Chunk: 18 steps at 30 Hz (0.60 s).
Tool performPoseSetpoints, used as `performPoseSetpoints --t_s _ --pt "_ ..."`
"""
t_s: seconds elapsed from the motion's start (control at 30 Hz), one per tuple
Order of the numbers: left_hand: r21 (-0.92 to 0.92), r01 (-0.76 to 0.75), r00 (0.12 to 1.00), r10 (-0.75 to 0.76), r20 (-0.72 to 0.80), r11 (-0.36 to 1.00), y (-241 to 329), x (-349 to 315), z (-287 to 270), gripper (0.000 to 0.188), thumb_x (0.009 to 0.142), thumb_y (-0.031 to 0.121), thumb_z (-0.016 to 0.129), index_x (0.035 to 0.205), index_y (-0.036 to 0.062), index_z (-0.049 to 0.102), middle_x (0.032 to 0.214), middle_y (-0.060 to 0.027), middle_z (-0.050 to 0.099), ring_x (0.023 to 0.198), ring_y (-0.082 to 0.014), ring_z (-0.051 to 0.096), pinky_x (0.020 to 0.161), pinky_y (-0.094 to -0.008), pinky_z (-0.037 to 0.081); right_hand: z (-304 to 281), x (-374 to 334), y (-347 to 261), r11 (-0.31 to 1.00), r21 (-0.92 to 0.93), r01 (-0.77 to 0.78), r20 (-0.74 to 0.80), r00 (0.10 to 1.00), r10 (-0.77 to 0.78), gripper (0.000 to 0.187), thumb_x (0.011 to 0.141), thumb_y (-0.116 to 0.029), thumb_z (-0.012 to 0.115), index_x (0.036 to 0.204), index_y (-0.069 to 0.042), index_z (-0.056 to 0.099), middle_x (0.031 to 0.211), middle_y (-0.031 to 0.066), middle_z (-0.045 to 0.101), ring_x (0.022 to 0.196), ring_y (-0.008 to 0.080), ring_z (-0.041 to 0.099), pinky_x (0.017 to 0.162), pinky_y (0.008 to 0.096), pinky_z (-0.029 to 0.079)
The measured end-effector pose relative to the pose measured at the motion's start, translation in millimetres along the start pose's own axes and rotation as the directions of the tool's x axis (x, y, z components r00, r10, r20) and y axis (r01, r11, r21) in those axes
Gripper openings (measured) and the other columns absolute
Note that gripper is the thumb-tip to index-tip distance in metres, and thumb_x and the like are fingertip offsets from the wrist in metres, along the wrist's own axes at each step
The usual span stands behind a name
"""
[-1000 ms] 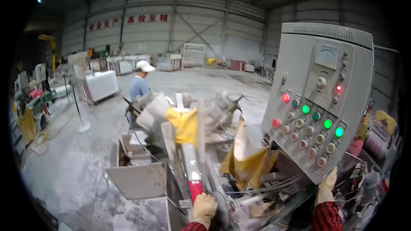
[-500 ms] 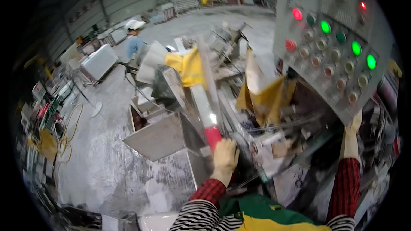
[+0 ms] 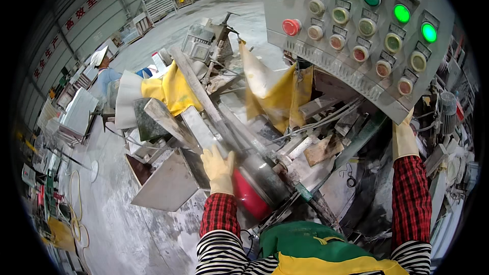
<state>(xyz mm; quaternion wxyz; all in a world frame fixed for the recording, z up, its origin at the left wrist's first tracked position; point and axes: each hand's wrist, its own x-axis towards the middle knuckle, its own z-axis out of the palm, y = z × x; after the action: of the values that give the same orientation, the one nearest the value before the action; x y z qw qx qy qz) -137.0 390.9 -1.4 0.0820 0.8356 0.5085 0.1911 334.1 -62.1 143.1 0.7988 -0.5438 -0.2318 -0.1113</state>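
My left hand (image 3: 218, 168), in a cream glove, lies with its fingers spread over the near end of a narrow pale slab (image 3: 196, 125). Just below and to the right of it is a glossy red curved surface (image 3: 248, 193), beside a dark rounded drum (image 3: 265, 178). My right hand (image 3: 406, 137), gloved the same way, is raised at the bottom corner of a grey control panel (image 3: 336, 61) with several lit and unlit round buttons. The panel hides most of its fingers, so I cannot tell whether they grip the edge.
Yellow cloths (image 3: 178, 89) and a hanging yellow-and-white sheet (image 3: 272, 91) cover parts of the machine. A metal box (image 3: 165, 183) stands left of the slab. Stone offcuts (image 3: 323, 150) lie on the right. Beyond the machine stands a person in a white hat (image 3: 105, 74). A yellow hose (image 3: 76, 214) trails across the floor.
My left hand has gone from a curled position on the red part to lying spread over the slab. My right hand stays by the panel's corner. The view has shifted, and the panel looks larger.
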Motion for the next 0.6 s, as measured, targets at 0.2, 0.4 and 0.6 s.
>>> performPoseSetpoints --t_s 0.2,0.4,0.6 --pt "0.103 -0.105 0.991 0.113 -0.078 0.989 13.4 -5.7 1.5 0.069 0.089 0.046 0.067 0.143 0.005 0.049 0.145 -0.0265 0.049 0.133 -0.047 0.044 0.105 -0.0527 0.043 -2.7 -9.8 -9.0 0.998 0.053 -0.02 -0.045 0.999 0.022 0.033 0.103 -0.025 0.054 0.127 -0.003 0.061 0.115 0.0095 0.067 0.102 0.024 0.066 0.09 0.0382 0.055" --pt "0.091 -0.102 0.989 0.111 -0.101 0.991 2.1 -5.7 2.9 0.071 0.087 0.045 0.068 0.144 0.0068 0.047 0.143 -0.0232 0.048 0.131 -0.0431 0.044 0.106 -0.0521 0.04 2.2 -20.3 -11.3 0.991 0.12 -0.053 -0.056 0.997 0.06 0.031 0.102 -0.024 0.055 0.124 -0.003 0.062 0.111 0.0089 0.068 0.097 0.0237 0.067 0.087 0.0378 0.056" --pt "0.087 -0.134 0.969 0.149 -0.197 0.987 8.4 -8.5 1.5 0.068 0.084 0.043 0.067 0.14 0.0083 0.051 0.125 -0.0185 0.055 0.119 -0.038 0.049 0.096 -0.0516 0.041 9.2 -23.7 -20.5 0.959 0.263 -0.101 -0.066 0.99 0.123 0.029 0.101 -0.023 0.057 0.121 -0.003 0.064 0.106 0.0084 0.068 0.093 0.0233 0.068 0.084 0.0374 0.056"
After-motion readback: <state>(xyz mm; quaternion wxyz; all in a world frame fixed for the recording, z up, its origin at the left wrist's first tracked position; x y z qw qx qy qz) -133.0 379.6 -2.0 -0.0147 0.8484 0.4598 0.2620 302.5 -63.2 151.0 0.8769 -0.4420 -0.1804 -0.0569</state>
